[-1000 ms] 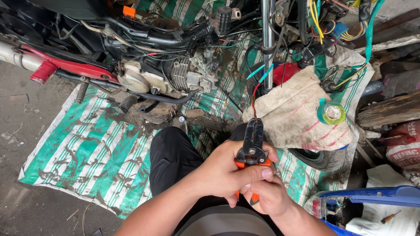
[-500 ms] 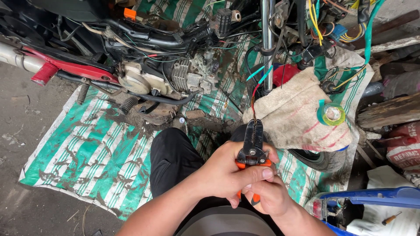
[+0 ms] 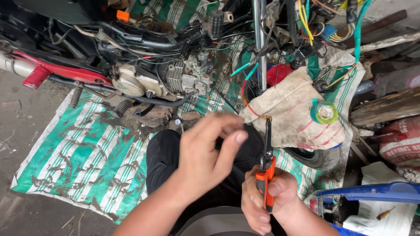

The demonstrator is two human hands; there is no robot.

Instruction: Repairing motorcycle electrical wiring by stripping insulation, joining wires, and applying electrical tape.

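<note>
My right hand (image 3: pixel 267 199) grips the orange handles of a pair of pliers (image 3: pixel 266 168), whose dark jaws point up and pinch a thin red wire (image 3: pixel 245 102) near its bare end. My left hand (image 3: pixel 210 150) hovers just left of the pliers with thumb and forefinger bent, holding nothing that I can see. Both hands are above my lap in black trousers (image 3: pixel 170 159). The wire runs up toward the tangle of coloured wires (image 3: pixel 315 22) on the motorcycle (image 3: pixel 144 65).
The stripped motorcycle lies on a muddy green-and-white striped tarp (image 3: pixel 87 161). A dirty cloth sack (image 3: pixel 293 109) drapes the front tyre, with a roll of green tape (image 3: pixel 324 112) on it. Wood planks, a sack and a blue frame (image 3: pixel 372 192) crowd the right side.
My left hand has let go of the pliers and lifted away to the left. The pliers turned edge-on, now held by the right hand alone, lower and further right.
</note>
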